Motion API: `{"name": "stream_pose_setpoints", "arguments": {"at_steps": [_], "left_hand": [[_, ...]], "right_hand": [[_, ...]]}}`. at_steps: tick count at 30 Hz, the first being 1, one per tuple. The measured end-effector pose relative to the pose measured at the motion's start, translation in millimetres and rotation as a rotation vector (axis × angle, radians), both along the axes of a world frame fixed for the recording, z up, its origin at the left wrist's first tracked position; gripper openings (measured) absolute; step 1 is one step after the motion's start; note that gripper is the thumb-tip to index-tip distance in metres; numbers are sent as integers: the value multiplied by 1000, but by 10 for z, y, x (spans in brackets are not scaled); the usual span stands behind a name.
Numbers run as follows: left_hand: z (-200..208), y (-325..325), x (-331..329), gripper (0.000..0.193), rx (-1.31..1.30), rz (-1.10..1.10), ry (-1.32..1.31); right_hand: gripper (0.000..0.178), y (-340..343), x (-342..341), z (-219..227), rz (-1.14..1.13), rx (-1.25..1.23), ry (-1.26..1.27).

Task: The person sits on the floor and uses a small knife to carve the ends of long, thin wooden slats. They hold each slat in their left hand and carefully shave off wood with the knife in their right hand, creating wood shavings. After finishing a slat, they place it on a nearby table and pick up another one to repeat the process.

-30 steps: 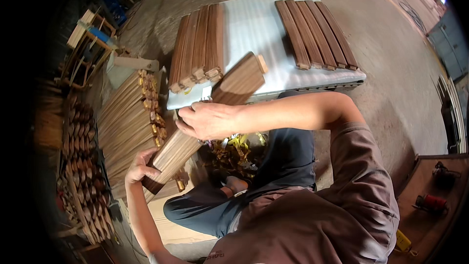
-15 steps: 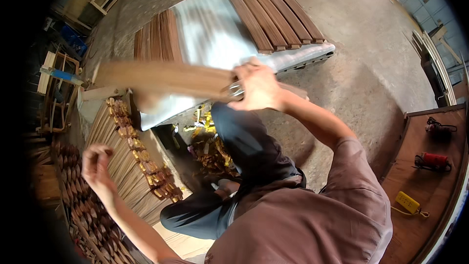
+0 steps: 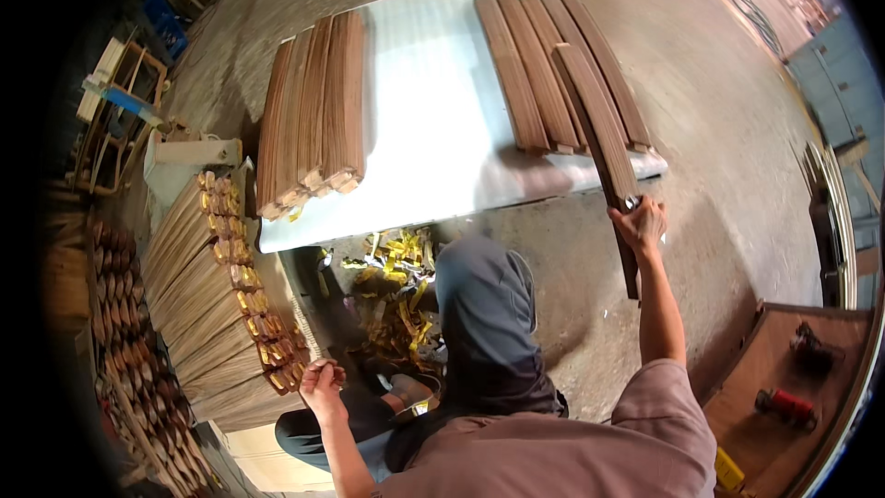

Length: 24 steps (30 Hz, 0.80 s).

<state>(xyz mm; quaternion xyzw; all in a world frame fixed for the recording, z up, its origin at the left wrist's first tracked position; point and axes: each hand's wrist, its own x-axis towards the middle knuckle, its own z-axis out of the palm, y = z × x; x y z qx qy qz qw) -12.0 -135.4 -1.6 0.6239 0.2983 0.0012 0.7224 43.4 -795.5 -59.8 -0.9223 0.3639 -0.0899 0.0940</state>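
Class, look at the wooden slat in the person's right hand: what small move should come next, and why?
Probably the right hand should ease the held slat forward, in line with the right-hand row of slats: its far end overlaps that row in this view, while its near end juts out past the near edge of the white sheet.

A long brown wooden slat (image 3: 601,127) is held aslant.

Wht sheet (image 3: 424,111) over low platform, base hard to make out; on it, brn slat stack (image 3: 313,111) at L, slat row (image 3: 539,74) at R. Concrete flr (image 3: 719,92) w/ ylw scraps (image 3: 401,258).
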Motion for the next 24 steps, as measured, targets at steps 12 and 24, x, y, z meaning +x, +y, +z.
{"name": "stream_pose_setpoints", "arguments": {"at_steps": [12,24], "left_hand": [[-105,-367,403,11,52,5,127],[-436,58,114,13,74,214,418]], "right_hand": [[64,1133,2971,-680,63,295,-31],[69,1213,4379,-1165,-76,46,-12]]}}
